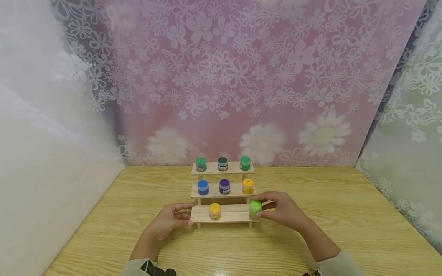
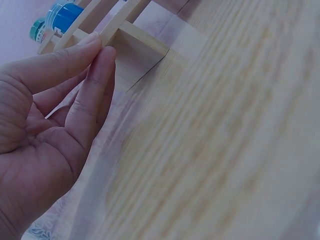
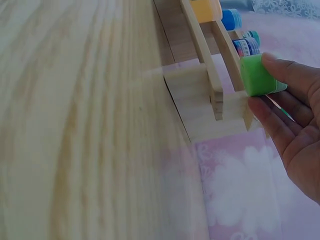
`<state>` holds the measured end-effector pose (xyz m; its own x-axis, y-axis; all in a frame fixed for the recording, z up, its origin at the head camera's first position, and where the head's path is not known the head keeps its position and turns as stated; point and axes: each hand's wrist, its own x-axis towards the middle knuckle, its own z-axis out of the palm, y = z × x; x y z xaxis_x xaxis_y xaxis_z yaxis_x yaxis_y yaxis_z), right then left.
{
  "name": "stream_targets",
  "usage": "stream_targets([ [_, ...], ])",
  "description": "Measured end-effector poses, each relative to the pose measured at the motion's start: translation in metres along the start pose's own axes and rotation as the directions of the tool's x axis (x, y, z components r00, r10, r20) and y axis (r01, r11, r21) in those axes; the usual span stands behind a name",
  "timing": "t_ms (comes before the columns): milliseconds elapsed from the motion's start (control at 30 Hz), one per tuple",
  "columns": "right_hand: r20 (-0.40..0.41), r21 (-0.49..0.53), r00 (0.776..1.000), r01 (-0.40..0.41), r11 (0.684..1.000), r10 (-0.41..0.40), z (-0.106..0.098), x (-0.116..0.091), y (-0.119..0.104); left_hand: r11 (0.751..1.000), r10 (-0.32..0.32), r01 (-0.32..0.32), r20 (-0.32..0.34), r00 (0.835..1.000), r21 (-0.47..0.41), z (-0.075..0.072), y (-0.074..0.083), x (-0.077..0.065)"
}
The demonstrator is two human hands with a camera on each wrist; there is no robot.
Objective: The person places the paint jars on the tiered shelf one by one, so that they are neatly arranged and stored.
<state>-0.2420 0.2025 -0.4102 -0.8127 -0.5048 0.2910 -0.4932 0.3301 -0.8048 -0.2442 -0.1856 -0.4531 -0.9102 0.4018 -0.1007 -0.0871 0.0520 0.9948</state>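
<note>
A three-tier wooden stand (image 1: 235, 219) stands on the table, with small paint jars on its steps. My left hand (image 1: 166, 220) pinches the left end of the lowest step between thumb and fingers, seen closely in the left wrist view. At that step's other end, my right hand (image 1: 286, 211) grips a light green paint jar (image 1: 255, 207); the right wrist view shows its green lid (image 3: 256, 76) between thumb and fingers. Whether this jar touches the step cannot be told. A yellow paint jar (image 1: 215, 211) sits on the same step, left of its middle.
On the middle step are a blue jar (image 1: 203, 187), a purple jar (image 1: 225, 186) and an orange-yellow jar (image 1: 248, 186). The top step bears three green jars, the dark one (image 1: 222, 164) in the middle. A flowered pink curtain (image 1: 221, 76) hangs behind the wood-grain table (image 1: 138, 199).
</note>
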Motion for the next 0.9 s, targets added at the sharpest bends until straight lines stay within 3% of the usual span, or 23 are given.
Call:
stream_targets([
  [500,0.053,-0.011,0.998,-0.017,1.0,0.017,0.028,0.019,-0.006,1.0,-0.009,0.009,-0.007,1.0,0.023,0.0,0.0,0.0],
  [900,0.066,-0.023,0.995,-0.068,0.997,0.07,0.038,0.024,-0.005,1.0,0.0,0.0,-0.002,1.0,0.02,-0.001,0.0,0.0],
])
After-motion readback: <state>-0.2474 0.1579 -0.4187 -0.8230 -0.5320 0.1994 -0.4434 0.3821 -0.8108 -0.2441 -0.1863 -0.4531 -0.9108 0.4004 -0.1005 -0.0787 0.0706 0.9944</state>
